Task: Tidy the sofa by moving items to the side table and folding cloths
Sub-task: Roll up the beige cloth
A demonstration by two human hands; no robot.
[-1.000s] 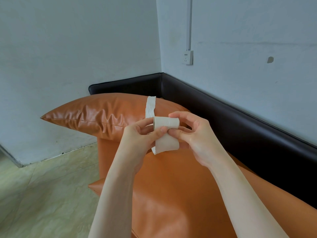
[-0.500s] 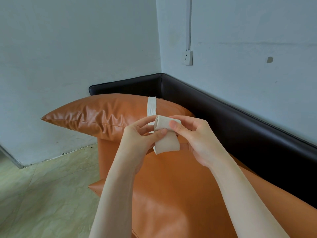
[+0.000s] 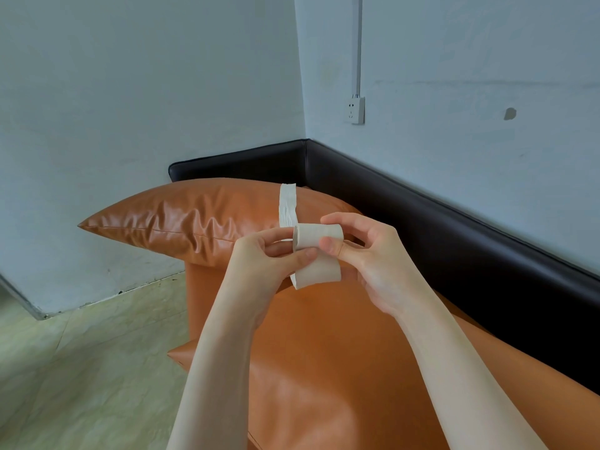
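Two pale blue-grey painted walls meet in a corner, with a white wall socket [image 3: 354, 110] on the right-hand wall and a thin white conduit [image 3: 359, 43] running straight up from it. A small grey mark [image 3: 510, 113] sits further right on the same wall. The floor of pale greenish marbled tiles [image 3: 81, 368] fills the lower left. Against the corner stands a sofa with a glossy black leather back [image 3: 422, 209] and an orange leather seat [image 3: 324, 368]. A shiny orange leather cushion [image 3: 194, 219] lies across the far end of the seat, its pointed corner reaching out to the left.

Both bare forearms reach in from the bottom edge, and the hands meet above the seat, in front of the cushion. Between them is a cream-white strip of cloth [image 3: 316, 251], partly wound into a small roll. The left hand [image 3: 259, 264] pinches the roll's left side, thumb below and fingers curled behind. The right hand [image 3: 373, 254] pinches the roll's right end, its thumb pressing the front and its index finger arched over the top. A short flap of the strip hangs down below the roll, between the two hands. The crinkled free tail runs up from behind the roll and lies over the top of the cushion, ending close to the black back.
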